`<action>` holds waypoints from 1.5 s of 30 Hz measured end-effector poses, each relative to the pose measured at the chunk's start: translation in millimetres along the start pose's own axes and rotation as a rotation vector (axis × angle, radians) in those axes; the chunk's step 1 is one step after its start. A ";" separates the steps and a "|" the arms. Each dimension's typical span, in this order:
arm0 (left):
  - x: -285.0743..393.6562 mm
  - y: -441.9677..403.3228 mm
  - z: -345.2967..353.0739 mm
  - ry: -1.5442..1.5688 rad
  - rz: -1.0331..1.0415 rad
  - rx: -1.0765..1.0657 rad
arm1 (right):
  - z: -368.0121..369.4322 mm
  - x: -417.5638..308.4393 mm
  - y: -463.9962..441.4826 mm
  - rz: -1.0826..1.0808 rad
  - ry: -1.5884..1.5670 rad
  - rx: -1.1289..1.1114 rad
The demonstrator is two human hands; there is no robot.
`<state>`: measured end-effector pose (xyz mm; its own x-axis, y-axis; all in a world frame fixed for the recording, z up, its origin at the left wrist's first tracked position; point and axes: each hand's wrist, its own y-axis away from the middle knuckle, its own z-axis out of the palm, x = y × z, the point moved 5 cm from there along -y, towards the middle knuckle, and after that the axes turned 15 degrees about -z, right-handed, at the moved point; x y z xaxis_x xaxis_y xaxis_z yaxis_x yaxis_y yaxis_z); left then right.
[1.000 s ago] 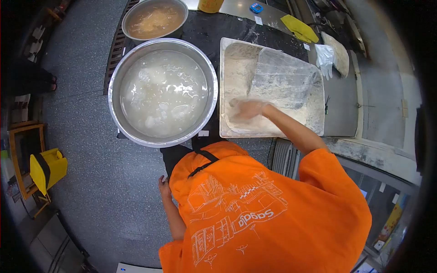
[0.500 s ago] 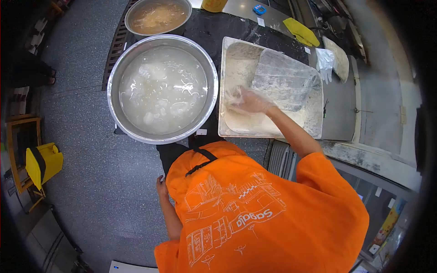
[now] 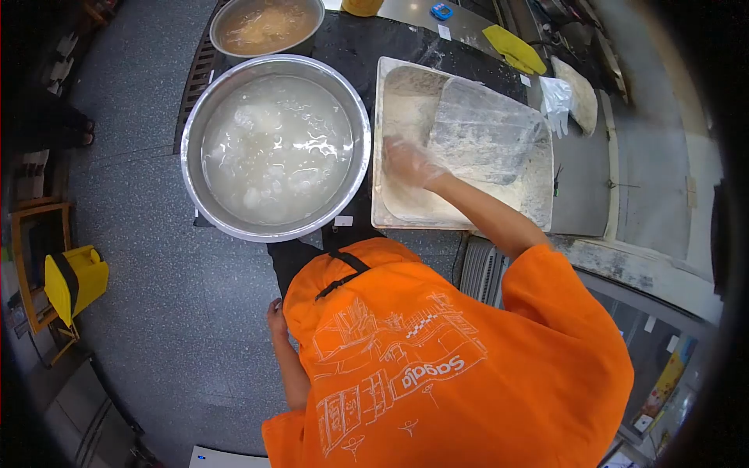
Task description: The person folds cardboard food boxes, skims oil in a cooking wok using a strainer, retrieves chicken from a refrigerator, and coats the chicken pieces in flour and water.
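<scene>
My right hand [image 3: 412, 162], in a clear glove, is inside the left part of a white rectangular tub [image 3: 378, 187] that holds pale flour. Its fingers are smeared by motion, so what they hold is hidden. Beside the hand, a flour-dusted translucent sheet [image 3: 488, 129] lies in the tub. Left of the tub stands a large metal bowl [image 3: 190, 148] with cloudy liquid and whitish lumps under the surface. My left hand [image 3: 276, 318] hangs low beside my orange shirt, away from the containers, its fingers too small to read.
A smaller metal bowl [image 3: 216, 39] of brownish liquid with pale strips stands beyond the large one. Yellow cloth [image 3: 515, 50], a clear glove [image 3: 556, 101] and a blue device [image 3: 441, 11] lie at the far right. A yellow bucket [image 3: 76, 282] is at the left.
My right hand has moved left and a little away from me within the tub, toward its left wall. My left hand stays low at my side.
</scene>
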<state>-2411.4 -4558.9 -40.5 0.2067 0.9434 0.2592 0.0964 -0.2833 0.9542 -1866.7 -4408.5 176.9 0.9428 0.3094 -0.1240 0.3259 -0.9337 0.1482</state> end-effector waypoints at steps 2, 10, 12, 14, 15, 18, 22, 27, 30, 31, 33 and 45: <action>-1.5 2.2 -1.3 -0.006 0.016 0.014 | -23.5 -17.8 11.3 0.224 -0.439 -0.245; 4.1 4.9 4.2 0.004 0.031 -0.043 | -16.0 -43.1 21.1 0.166 -0.469 -0.369; 4.9 0.4 2.5 -0.060 0.064 -0.048 | -16.1 -43.2 26.3 0.246 -0.541 -0.465; -0.1 -24.6 -3.5 -0.066 0.129 -0.014 | -25.5 -19.2 38.1 0.449 -0.741 -0.340; 1.2 -20.5 -3.2 -0.095 0.197 0.024 | -51.1 -22.2 34.1 0.589 -0.667 -0.549; 31.8 27.3 7.1 -0.079 0.092 0.036 | -65.9 -30.5 35.9 0.462 -0.505 -0.511; 1.5 -6.9 6.2 0.044 0.093 -0.049 | -11.3 -36.7 33.6 0.319 -0.541 -0.546; 5.6 5.6 3.3 -0.037 0.114 -0.012 | -50.2 -23.6 25.0 0.145 -0.664 -0.473; -1.2 3.9 4.4 0.044 0.113 -0.037 | -39.1 -54.3 15.0 0.160 -0.438 -0.544; -3.3 0.9 5.4 0.039 0.114 -0.039 | -31.2 -60.8 15.1 0.191 -0.420 -0.541; -14.6 -15.6 1.6 0.041 0.101 -0.045 | -5.1 -37.7 27.7 0.036 -0.450 -0.438; -3.1 6.1 9.5 0.040 0.058 -0.043 | -22.8 -48.1 27.1 0.052 -0.576 -0.672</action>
<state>-2402.2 -4565.2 -36.9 0.1714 0.9320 0.3195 0.0430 -0.3311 0.9426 -1901.7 -4444.5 209.3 0.8350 -0.0389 -0.5489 0.4264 -0.5847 0.6901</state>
